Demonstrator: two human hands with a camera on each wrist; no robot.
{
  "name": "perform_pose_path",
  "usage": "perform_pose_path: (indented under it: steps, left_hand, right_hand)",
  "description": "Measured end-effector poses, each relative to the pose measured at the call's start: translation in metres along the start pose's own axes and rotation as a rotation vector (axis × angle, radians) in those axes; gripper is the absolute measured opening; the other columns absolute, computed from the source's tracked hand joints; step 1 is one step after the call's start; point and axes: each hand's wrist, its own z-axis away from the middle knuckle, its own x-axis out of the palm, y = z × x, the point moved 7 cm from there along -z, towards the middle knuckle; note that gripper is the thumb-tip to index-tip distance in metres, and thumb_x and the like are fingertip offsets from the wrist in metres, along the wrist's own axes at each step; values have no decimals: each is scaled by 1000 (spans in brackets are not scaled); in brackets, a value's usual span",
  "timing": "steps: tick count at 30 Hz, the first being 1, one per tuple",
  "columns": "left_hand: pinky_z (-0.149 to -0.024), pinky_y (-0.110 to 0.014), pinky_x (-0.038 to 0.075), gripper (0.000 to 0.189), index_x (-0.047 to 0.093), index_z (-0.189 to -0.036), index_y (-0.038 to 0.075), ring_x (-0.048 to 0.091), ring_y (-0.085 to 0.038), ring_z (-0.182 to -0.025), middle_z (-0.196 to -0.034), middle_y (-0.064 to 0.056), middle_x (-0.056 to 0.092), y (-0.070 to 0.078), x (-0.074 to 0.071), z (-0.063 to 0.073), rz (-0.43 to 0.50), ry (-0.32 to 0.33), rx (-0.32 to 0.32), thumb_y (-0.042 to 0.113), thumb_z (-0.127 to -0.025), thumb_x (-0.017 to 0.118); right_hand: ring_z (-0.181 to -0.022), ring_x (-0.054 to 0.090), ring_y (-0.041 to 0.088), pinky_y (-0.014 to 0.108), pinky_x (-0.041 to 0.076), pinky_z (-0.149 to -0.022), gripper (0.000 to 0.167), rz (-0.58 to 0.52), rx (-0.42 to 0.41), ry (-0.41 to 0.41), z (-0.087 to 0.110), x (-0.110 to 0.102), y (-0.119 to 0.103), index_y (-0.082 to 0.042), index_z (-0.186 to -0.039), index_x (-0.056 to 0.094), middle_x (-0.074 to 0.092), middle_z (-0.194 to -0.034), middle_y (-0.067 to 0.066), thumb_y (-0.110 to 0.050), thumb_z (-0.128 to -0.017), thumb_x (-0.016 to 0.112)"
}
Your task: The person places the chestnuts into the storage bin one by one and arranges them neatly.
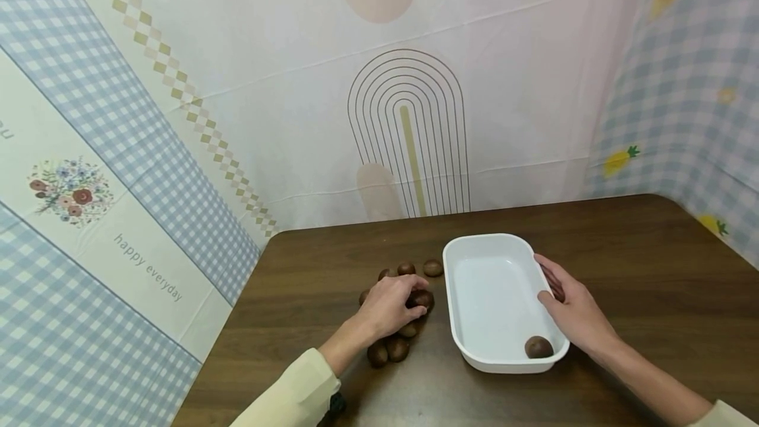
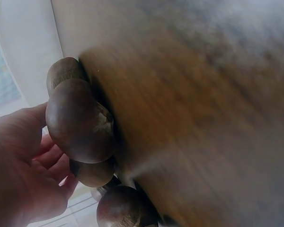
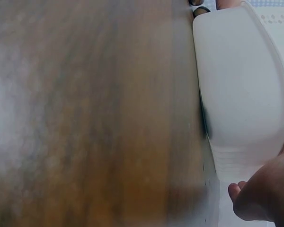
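A pale sleeve point(image 1: 290, 391) leads to the left hand point(image 1: 388, 308), which reaches forward with its palm down over a cluster of chestnuts. The two nearest chestnuts point(image 1: 398, 349) lie side by side on the near side of its thumb. The left thumb and fingers are bent and set apart, curving round a dark chestnut point(image 1: 422, 299) that sits between them; how firmly they press on it I cannot tell. In the left wrist view, a large chestnut point(image 2: 80, 123) partly covers the thumb and fingers, and others lie against it and below it.

The right hand point(image 1: 569, 305) comes in from the right, its wrist angled inward. Its thumb lies over the rim of the white tray point(image 1: 495, 302) while its fingers run along the outer side, pinching that wall between them.

The tray rests to the right of the left fingertips, its open side up. It contains one chestnut point(image 1: 539, 347), in the near right corner, closer to the person than the right thumb.

Beyond the left fingers, one chestnut point(image 1: 406, 269) lies just past the knuckles, and a paler one point(image 1: 433, 268) is farther out, just beside the tray. Past both hands, the brown table point(image 1: 670, 262) reaches a patterned cloth point(image 1: 516, 117).
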Motion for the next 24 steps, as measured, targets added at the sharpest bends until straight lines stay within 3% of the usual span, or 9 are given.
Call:
perform_pose_path:
  steps: [14, 17, 20, 24]
  left_hand:
    - [-86, -34, 60, 40, 71, -129, 17, 73, -13, -102, -120, 4, 76, 1, -22, -4, 24, 69, 19, 30, -93, 82]
    - [-84, -34, 60, 40, 70, -130, 16, 72, -14, -99, -122, 3, 76, 3, -30, -7, 42, 86, 17, 29, -93, 82]
    - [-83, -33, 60, 40, 70, -130, 16, 71, -13, -98, -122, 3, 75, 5, -40, -12, 60, 110, 14, 29, -94, 81]
    - [-84, -32, 59, 40, 69, -130, 16, 71, -11, -99, -124, 4, 75, 9, -52, -18, 74, 144, 16, 29, -94, 80]
  right_hand:
    - [-147, 42, 49, 10, 46, -98, 63, 5, -9, 2, -1, 0, 1, -8, -167, 23, 34, -166, 28, -14, -109, 49]
    - [-147, 42, 50, 31, 51, -107, 63, 13, -3, 4, -1, 1, 1, -8, -167, 23, 34, -165, 29, -13, -109, 49]
    - [-146, 43, 50, 52, 46, -109, 63, 22, -1, 7, 0, 1, 1, -8, -167, 23, 34, -165, 29, -13, -109, 49]
    - [-146, 43, 49, 37, 51, -107, 63, 27, -3, 5, -1, 0, 1, -8, -167, 23, 34, -165, 29, -14, -109, 49]
